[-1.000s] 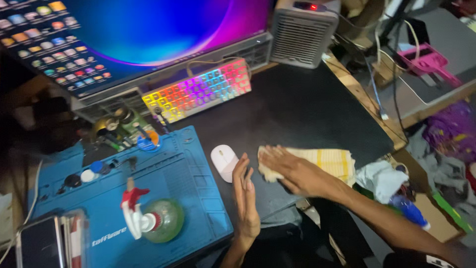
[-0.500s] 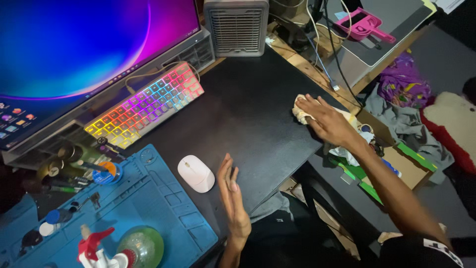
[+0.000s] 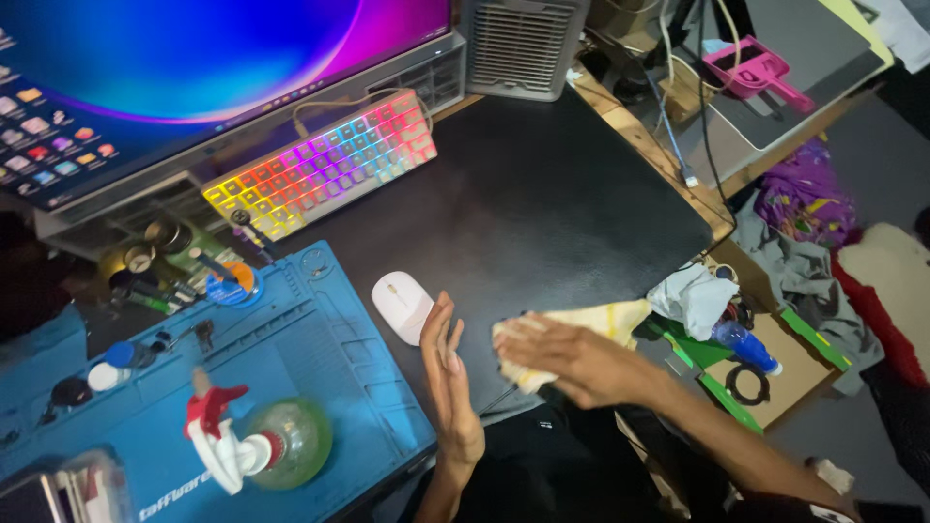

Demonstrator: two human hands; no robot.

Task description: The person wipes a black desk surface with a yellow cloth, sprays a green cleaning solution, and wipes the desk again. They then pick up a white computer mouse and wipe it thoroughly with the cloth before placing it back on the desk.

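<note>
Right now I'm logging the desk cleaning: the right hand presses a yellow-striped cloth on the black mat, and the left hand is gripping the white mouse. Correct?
Not quite. In the head view the left hand stands open on edge beside the white mouse, not gripping it. The right hand does press the yellow-striped cloth on the black mat.

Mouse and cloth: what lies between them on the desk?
In the head view, the left hand stands on edge between the mouse and the cloth, which lies under the right hand. Otherwise only bare black mat.
</note>
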